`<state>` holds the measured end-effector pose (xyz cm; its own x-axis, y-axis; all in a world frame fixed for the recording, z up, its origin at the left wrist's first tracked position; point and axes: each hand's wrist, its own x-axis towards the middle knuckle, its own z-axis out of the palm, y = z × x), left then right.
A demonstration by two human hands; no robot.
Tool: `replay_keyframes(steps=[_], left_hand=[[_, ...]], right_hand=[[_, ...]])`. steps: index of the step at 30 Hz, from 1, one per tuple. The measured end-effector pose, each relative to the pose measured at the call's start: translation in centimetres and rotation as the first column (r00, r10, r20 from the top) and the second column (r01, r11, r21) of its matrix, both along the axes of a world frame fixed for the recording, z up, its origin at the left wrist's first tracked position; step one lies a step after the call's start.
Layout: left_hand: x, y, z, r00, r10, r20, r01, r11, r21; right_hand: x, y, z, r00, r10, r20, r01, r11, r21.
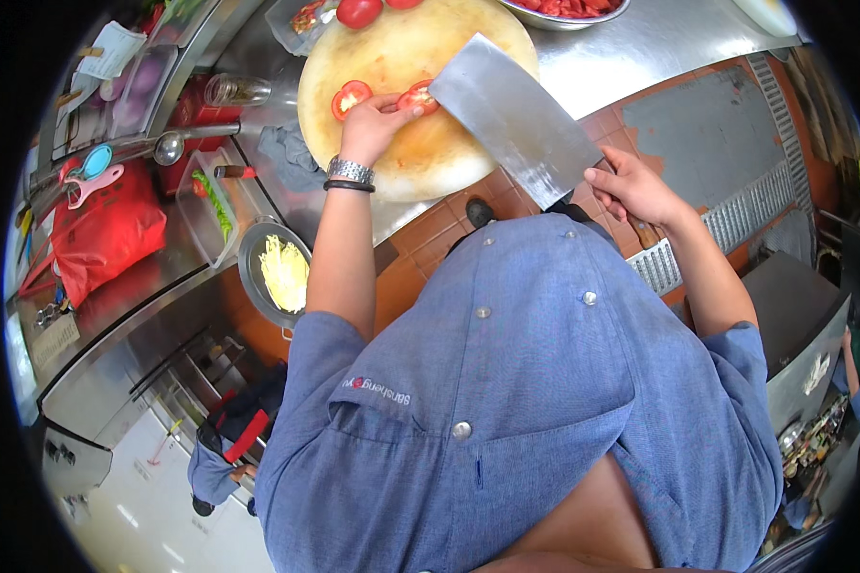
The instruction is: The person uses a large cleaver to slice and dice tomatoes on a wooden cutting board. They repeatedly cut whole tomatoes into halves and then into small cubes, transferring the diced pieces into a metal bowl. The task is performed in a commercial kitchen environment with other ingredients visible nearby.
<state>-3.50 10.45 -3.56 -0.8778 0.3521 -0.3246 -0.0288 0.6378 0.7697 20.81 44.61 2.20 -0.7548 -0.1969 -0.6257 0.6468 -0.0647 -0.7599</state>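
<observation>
My left hand [374,127] reaches over the round chopping block [358,54], wearing a metal watch. Its thumb and fingers pinch a cut tomato half [417,97], whose cut face shows. Another tomato half [351,99] lies cut side up just beyond the fingers. In my right hand [634,185] is a broad cleaver [512,118], gripped at its wooden handle. The blade slants across the block's right side, and its far corner is close to the held half; whether they touch I cannot tell. Whole red tomatoes [360,11] sit at the block's far edge.
A metal bowl [580,23] of cut tomato stands at the far right. Left of the block are a grey cloth [290,157], a glass jar [238,90] and a clear tub [208,215]. A pan [251,276] holds pale yellow strips. Another person [215,462] is at lower left.
</observation>
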Motion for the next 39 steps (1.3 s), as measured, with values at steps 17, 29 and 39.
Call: replay_keyframes(steps=[17, 29, 39], left_hand=[[0.7, -0.1, -1.3, 0.999, 0.032, -0.031, -0.029, 0.997, 0.069], [-4.4, 3.9, 8.4, 0.304, -0.622, -0.721, 0.277, 0.782, -0.558], [-2.8, 1.3, 6.0, 0.801, -0.148, -0.580, 0.053, 0.983, -0.178]], right_hand=[[-2.6, -1.3, -3.3, 1.000, 0.016, -0.001, -0.016, 0.994, -0.111], [-6.2, -3.6, 0.9, 0.959, -0.201, -0.198, 0.153, 0.960, -0.235], [-4.9, -4.4, 1.4, 0.968, -0.116, -0.225, 0.178, 0.943, 0.281]])
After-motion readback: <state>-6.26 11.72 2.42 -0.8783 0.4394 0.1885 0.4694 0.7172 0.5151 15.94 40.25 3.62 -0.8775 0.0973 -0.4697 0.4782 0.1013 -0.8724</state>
